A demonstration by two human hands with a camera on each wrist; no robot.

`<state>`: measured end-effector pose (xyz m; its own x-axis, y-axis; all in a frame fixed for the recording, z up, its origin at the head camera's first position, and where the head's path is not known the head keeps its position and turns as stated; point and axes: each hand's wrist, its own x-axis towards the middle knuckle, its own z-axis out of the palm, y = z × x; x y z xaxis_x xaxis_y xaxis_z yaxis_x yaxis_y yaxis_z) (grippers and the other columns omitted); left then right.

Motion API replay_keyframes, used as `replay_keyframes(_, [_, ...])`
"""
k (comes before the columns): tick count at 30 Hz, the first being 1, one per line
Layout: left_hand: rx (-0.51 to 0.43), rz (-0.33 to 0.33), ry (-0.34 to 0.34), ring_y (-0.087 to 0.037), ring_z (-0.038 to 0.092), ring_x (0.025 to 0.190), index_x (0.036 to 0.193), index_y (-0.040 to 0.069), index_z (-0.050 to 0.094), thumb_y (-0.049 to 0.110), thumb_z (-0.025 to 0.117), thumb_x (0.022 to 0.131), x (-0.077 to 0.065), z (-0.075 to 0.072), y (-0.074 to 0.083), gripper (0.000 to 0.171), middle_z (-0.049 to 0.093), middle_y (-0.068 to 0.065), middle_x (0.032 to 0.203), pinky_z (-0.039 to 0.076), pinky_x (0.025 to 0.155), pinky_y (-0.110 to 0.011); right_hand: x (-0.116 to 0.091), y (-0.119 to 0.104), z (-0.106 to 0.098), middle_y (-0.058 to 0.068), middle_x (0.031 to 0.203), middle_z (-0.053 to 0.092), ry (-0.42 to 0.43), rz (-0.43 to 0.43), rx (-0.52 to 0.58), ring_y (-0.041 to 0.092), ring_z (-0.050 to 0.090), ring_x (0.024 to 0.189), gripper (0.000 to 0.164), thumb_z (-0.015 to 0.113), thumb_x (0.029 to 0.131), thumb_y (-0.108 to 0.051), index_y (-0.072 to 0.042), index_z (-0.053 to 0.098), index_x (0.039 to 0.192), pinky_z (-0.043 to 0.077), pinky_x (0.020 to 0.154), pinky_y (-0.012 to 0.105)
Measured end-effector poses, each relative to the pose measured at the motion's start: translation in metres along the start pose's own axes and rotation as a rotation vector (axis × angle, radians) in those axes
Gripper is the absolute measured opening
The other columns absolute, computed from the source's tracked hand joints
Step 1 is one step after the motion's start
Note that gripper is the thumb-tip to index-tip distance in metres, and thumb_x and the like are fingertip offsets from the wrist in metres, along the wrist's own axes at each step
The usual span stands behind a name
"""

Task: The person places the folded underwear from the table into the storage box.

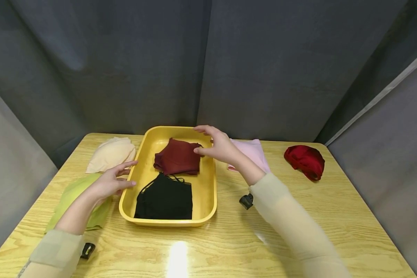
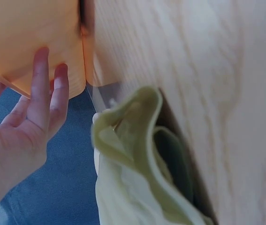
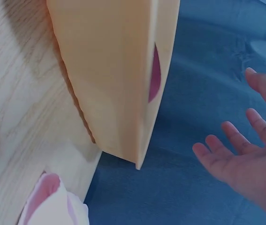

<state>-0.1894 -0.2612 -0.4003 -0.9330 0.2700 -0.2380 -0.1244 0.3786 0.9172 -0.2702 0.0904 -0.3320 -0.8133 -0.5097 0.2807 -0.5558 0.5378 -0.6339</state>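
Note:
A yellow tray point(image 1: 208, 193) stands on the wooden table. Inside it, a folded dark red garment point(image 1: 178, 156) lies behind a folded black garment point(image 1: 166, 199) with thin straps. My left hand point(image 1: 111, 181) is at the tray's left side, fingers spread; in the left wrist view its fingertips point(image 2: 41, 54) lie against or very near the outer wall. Over the tray's right rim hovers my right hand point(image 1: 220, 144), its fingers extended and thumb apart, holding nothing. The right wrist view shows that hand point(image 3: 250, 154) apart from the tray wall point(image 3: 104, 79).
Left of the tray lie a cream garment point(image 1: 111, 152) and a yellow-green one point(image 1: 67, 197). To its right are a pink garment point(image 1: 251, 150) and a crumpled shiny red one point(image 1: 305, 160). A dark curtain point(image 1: 153, 65) hangs behind the table.

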Motion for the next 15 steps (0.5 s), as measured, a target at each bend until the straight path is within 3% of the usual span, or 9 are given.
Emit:
replay_keyframes(10, [-0.003, -0.004, 0.003, -0.022, 0.056, 0.096, 0.150, 0.014, 0.026, 0.010, 0.064, 0.089, -0.001, -0.001, 0.000, 0.072, 0.029, -0.028, 0.142, 0.052, 0.069, -0.034, -0.017, -0.007, -0.020, 0.001, 0.129, 0.056, 0.060, 0.005, -0.006, 0.020, 0.050, 0.117, 0.061, 0.077, 0.079, -0.025, -0.016, 0.051, 0.133, 0.046, 0.092, 0.042])
replay_keyframes(15, [0.019, 0.009, 0.008, -0.021, 0.055, 0.093, 0.149, 0.013, 0.026, 0.010, 0.065, 0.088, -0.003, -0.001, 0.001, 0.072, 0.030, -0.029, 0.140, 0.048, 0.062, -0.032, -0.028, -0.005, -0.028, 0.000, 0.133, 0.054, 0.104, 0.006, 0.013, 0.021, 0.050, 0.120, 0.061, 0.077, 0.079, -0.027, -0.017, 0.051, 0.133, 0.046, 0.093, 0.043])
